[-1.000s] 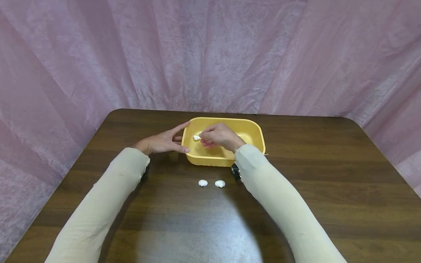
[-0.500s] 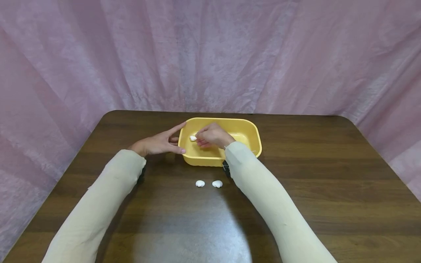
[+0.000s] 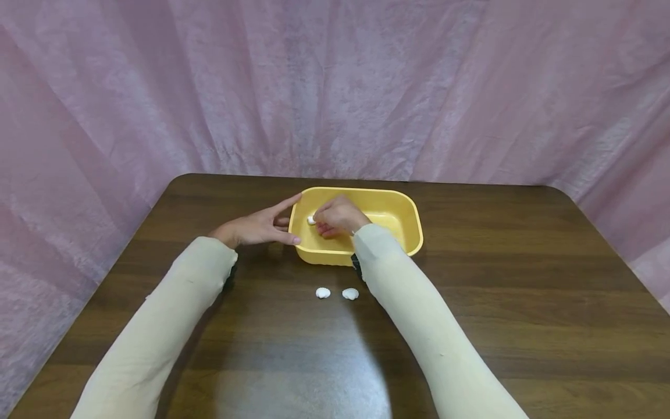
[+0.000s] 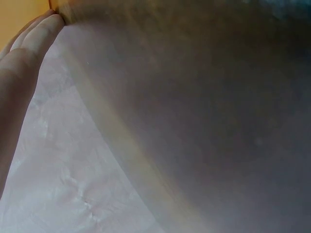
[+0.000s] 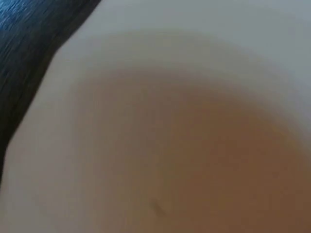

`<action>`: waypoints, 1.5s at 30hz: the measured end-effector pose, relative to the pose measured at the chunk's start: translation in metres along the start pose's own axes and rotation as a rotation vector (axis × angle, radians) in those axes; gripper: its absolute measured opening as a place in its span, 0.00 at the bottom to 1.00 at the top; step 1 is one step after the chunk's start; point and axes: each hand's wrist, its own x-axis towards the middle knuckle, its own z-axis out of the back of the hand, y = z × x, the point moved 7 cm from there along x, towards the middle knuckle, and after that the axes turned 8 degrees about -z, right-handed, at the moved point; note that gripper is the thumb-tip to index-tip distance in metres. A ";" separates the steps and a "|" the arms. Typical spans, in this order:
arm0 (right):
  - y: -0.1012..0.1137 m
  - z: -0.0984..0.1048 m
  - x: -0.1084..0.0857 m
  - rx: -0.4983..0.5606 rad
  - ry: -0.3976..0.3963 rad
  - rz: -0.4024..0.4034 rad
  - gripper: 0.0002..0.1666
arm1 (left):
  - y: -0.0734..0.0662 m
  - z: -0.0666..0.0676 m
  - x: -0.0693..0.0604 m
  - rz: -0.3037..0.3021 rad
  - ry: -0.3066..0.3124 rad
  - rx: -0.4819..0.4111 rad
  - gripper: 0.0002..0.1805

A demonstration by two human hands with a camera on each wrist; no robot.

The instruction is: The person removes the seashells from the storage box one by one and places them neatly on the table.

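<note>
A shallow yellow plastic tub (image 3: 366, 256) stands near the far edge of the table. My left hand (image 3: 256, 228) lies against its left end, thumb and forefinger spread along the rim, the other fingers against the outer wall. In the left wrist view the fingers (image 4: 29, 43) reach the tub's yellow side (image 4: 19, 14). Inside the tub, my right hand (image 3: 340, 216) has its fingers curled, with the fingertips at a small white seashell (image 3: 311, 220) partly hidden by them. The right wrist view is too blurred to show the fingers.
Two white seashells, a left one (image 3: 323, 293) and a right one (image 3: 350, 294), lie side by side on the dark wooden table (image 3: 523, 279) before the tub. A pink curtain (image 3: 335, 87) hangs behind the table.
My right hand has moved a little left inside the tub, its fingertips now covering part of the shell there. The right forearm has swung left. My left hand stays at the tub's end.
</note>
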 end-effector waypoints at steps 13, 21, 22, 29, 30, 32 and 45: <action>0.001 -0.003 -0.002 -0.279 -0.068 0.052 0.08 | -0.003 -0.002 0.004 -0.008 0.004 -0.032 0.58; 0.005 -0.009 -0.003 -0.414 -0.103 0.090 0.06 | -0.003 0.000 0.004 0.003 -0.013 0.001 0.59; 0.005 -0.009 -0.003 -0.430 -0.106 0.093 0.06 | -0.002 0.000 0.004 0.004 -0.012 -0.002 0.58; 0.002 -0.007 -0.010 -0.429 -0.041 0.106 0.07 | 0.000 -0.002 0.003 0.027 -0.016 0.002 0.59; 0.001 -0.006 -0.011 -0.419 -0.025 0.117 0.08 | 0.000 -0.002 0.003 0.027 -0.016 0.004 0.59; -0.001 -0.002 -0.013 -0.379 0.001 0.124 0.09 | 0.001 -0.002 0.002 0.029 -0.016 0.006 0.59; -0.008 0.029 -0.028 -0.122 0.085 0.089 0.20 | 0.001 0.002 -0.001 0.027 -0.026 0.029 0.59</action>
